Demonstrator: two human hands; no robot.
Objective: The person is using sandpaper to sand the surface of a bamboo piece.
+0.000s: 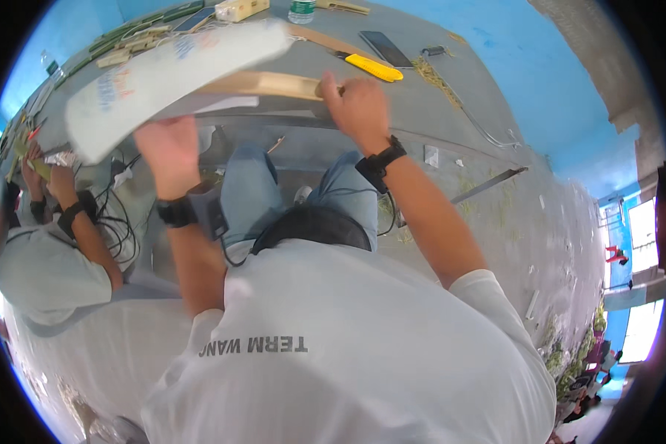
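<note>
The white sheet (170, 83) is blurred, its blue and red markings smeared past reading. It hides the left end of the pale strip (274, 83) and most fingers of the left hand (170, 150), so their grip cannot be told. The right hand (357, 107) covers the strip's other end. The view's upper edge cuts off the bottle (302, 12); people (608, 361) at far right are too small to make out.

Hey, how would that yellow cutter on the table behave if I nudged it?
The yellow cutter lies flat, so it would probably slide rather than roll. Its slim build suggests it's light, and its smooth-looking surface might be slippery.
</note>
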